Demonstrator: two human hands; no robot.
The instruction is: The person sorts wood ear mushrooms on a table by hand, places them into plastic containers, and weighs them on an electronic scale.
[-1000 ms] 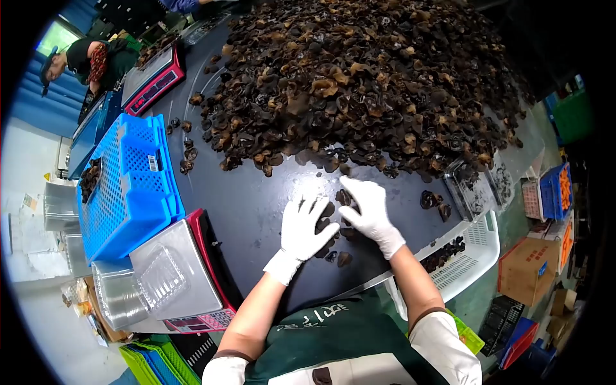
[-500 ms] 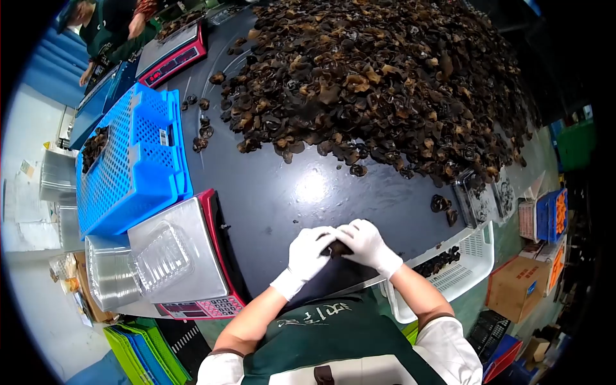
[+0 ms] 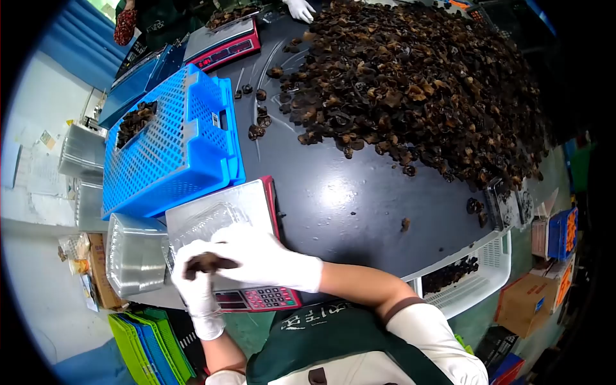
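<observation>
My left hand [image 3: 196, 285], in a white glove, is closed around dark brown wood ear mushrooms [image 3: 208, 262]. Against it lies my right hand [image 3: 256, 258], also gloved, its fingers curled over and touching the same mushrooms; some fingertips are blurred. Both hands are above the near end of a scale [image 3: 251, 197] with a steel plate and red frame. On that plate lies a clear plastic clamshell tray [image 3: 212, 220], partly hidden by my hands. A big heap of wood ear mushrooms [image 3: 417, 90] covers the far side of the dark table [image 3: 333, 212].
A blue crate [image 3: 170, 154] stands behind the scale, with stacked clear trays [image 3: 135, 260] at its left. Another scale [image 3: 221, 48] sits farther back, near a co-worker's gloved hand [image 3: 299, 9]. A white basket [image 3: 478, 276] with mushrooms is below the table's right edge.
Both my hands have moved left with the mushrooms, from the table's near edge to over the scale and tray. The view has turned left. A co-worker's gloved hand now shows by the heap.
</observation>
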